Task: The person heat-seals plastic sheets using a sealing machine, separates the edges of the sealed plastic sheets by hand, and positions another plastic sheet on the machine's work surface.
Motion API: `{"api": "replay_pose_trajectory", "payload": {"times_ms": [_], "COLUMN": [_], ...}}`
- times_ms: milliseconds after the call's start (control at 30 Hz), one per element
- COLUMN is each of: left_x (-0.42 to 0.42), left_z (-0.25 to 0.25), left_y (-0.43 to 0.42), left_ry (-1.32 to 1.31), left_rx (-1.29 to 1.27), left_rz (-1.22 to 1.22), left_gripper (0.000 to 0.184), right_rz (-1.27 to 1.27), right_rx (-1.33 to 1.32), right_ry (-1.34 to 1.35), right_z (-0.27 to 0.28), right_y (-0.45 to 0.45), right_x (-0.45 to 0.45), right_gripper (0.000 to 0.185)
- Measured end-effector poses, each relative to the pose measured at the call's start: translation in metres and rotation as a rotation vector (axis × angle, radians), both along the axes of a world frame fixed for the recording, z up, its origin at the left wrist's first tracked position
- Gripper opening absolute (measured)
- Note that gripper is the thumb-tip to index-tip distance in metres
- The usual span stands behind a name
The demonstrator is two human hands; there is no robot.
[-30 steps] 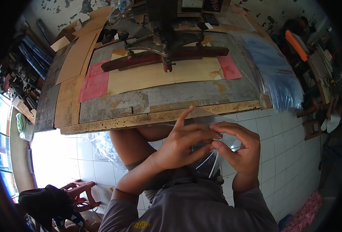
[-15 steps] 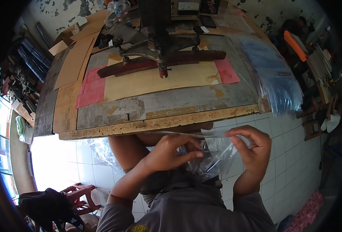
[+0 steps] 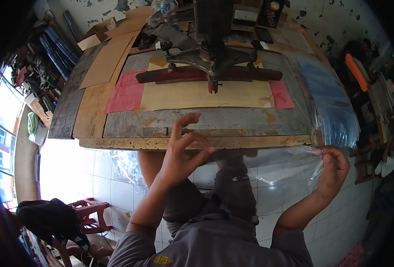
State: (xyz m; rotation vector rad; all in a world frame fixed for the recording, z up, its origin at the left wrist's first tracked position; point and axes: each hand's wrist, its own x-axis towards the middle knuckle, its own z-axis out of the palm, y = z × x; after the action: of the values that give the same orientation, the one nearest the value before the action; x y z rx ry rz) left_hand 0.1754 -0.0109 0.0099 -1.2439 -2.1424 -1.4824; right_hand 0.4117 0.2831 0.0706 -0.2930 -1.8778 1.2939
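Observation:
A clear plastic sheet (image 3: 279, 169) stretches along the front edge of the worktable, over my lap. At its right end, my right hand (image 3: 333, 171) pinches the edge between thumb and fingers. Near the sheet's left end, my left hand (image 3: 183, 149) is raised at the table edge with fingers curved and apart, and I see nothing gripped in it. Behind the hands, a press with a long dark-red bar (image 3: 174, 76) stands over a yellow sheet (image 3: 197, 100) with pink ends, on the grey table board (image 3: 232, 122).
A stack of bluish clear plastic sheets (image 3: 335, 111) hangs over the table's right side. Cardboard (image 3: 110, 58) lies at the left. Crumpled clear plastic (image 3: 128, 169) is below the table's front edge. A red stool (image 3: 94, 216) stands at lower left, beside another person (image 3: 50, 218).
The plastic, bunched between my hands before, is now spread out sideways. My right hand has moved right with its edge; my left hand has risen, its fingers opening. The view has shifted.

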Motion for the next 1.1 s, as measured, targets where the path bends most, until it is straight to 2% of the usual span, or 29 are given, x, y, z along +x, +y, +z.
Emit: {"api": "replay_pose_trajectory", "payload": {"times_ms": [67, 133, 233, 400, 533, 600, 700, 833, 1100], "left_x": [-0.007, -0.014, -0.03, -0.067, -0.093, -0.093, -0.09, -0.084, -0.084], "left_z": [-0.001, -0.001, 0.009, 0.029, -0.009, -0.022, -0.03, -0.024, -0.026], "left_y": [0.0, -0.005, -0.012, -0.03, -0.031, -0.032, -0.035, -0.035, -0.035], "left_ry": [-0.201, -0.625, -0.694, -0.652, -0.575, -0.605, -0.669, -0.732, -0.691], "left_rx": [0.017, 0.035, 0.135, -0.001, -0.043, 0.029, 0.09, 0.066, 0.064], "left_rz": [-0.103, -0.249, -0.262, -0.188, -0.144, -0.134, -0.1, -0.052, -0.044], "left_gripper": [0.017, 0.02, 0.026, 0.035, 0.037, 0.037, 0.036, 0.035, 0.038], "right_rz": [-0.011, -0.002, 0.025, 0.082, 0.195, 0.209, 0.119, 0.12, 0.16], "right_rx": [-0.04, -0.109, -0.22, -0.325, -0.334, -0.323, -0.21, -0.229, -0.286], "right_ry": [-0.014, -0.002, -0.043, -0.229, -0.28, -0.273, -0.29, -0.257, -0.264], "right_z": [-0.005, -0.008, -0.018, -0.047, -0.085, -0.096, -0.099, -0.102, -0.102], "right_y": [0.007, 0.01, 0.012, 0.014, 0.03, 0.028, 0.022, 0.025, 0.026], "right_x": [-0.003, -0.014, -0.032, -0.092, -0.135, -0.149, -0.146, -0.141, -0.143], "right_gripper": [0.019, 0.019, 0.021, 0.028, 0.028, 0.028, 0.026, 0.025, 0.025]}}
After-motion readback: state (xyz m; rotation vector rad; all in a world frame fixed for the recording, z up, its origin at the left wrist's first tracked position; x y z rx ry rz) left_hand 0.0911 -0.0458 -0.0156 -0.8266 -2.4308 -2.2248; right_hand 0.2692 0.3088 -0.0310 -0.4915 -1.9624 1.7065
